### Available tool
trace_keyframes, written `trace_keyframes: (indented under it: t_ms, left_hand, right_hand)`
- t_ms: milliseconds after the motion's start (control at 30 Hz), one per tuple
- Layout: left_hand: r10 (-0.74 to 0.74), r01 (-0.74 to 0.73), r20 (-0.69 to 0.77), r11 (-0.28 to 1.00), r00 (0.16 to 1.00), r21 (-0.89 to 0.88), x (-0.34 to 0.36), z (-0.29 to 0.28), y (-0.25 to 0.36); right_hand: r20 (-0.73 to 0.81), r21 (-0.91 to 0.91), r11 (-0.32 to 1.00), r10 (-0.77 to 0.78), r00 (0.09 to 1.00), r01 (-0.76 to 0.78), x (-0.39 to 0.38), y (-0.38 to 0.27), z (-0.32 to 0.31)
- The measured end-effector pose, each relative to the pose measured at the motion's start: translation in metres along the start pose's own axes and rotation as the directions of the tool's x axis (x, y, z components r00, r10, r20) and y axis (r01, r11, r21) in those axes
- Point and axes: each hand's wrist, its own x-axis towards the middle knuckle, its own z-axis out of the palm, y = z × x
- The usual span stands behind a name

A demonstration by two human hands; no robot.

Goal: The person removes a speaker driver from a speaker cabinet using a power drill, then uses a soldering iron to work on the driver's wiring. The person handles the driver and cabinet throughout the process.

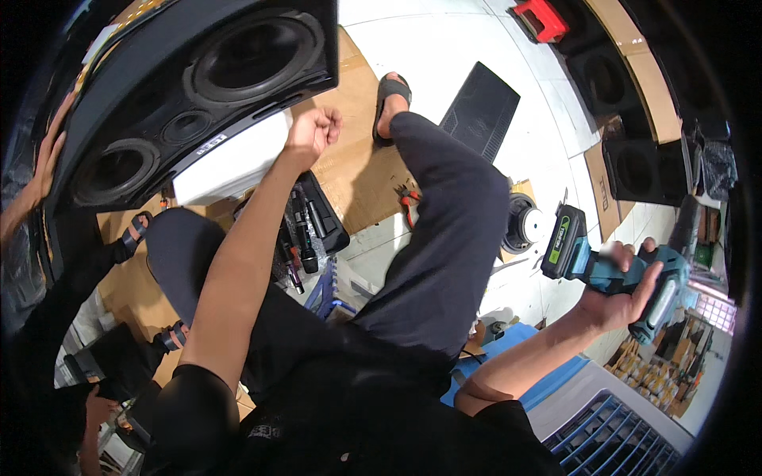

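My left hand point(313, 131) is raised beside the lower edge of a large black speaker cabinet point(171, 159), its fingers curled; whether anything small is in them I cannot make out. Under it lie a white box point(226, 159) and a cardboard sheet point(357, 182). My right hand point(623, 285) grips a teal and black cordless power tool point(659, 289) out at the right. Below my left forearm sits an open black case with microphones point(313, 222). Red-handled pliers point(409, 205) and a loose round speaker driver point(520, 222) lie near my bent leg.
Another person's hand point(44, 178) rests on the cabinet's left side, with their sandalled foot point(135, 234) below. A black flat panel point(480, 107) lies on tiles. More speakers point(639, 170) line the right. A red plastic item point(540, 20) is behind; a blue grille point(611, 432) is lower right.
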Motion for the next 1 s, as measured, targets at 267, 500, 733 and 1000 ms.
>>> trace_keyframes:
  t_ms: [267,500,733,1000]
  left_hand:
    - [-0.253,0.01,0.094,0.382,0.963,0.924,0.005,-0.028,-0.181]
    - [-0.199,-0.099,0.09,-0.034,0.976,0.995,0.035,0.011,-0.259]
    - [-0.163,-0.081,0.077,-0.016,0.984,0.997,0.041,0.017,-0.287]
    - [-0.038,-0.059,0.072,0.269,0.997,0.961,0.003,-0.021,-0.287]
  right_hand:
    - [-0.5,-0.465,0.815,0.079,0.862,-0.345,-0.08,0.12,-0.091]
    - [-0.266,-0.658,0.655,0.259,0.928,-0.371,-0.099,0.165,-0.102]
    - [0.034,-0.885,0.447,0.339,0.94,-0.129,-0.086,0.21,-0.067]
    - [0.311,-0.843,0.519,0.682,0.662,-0.138,-0.121,0.296,-0.013]
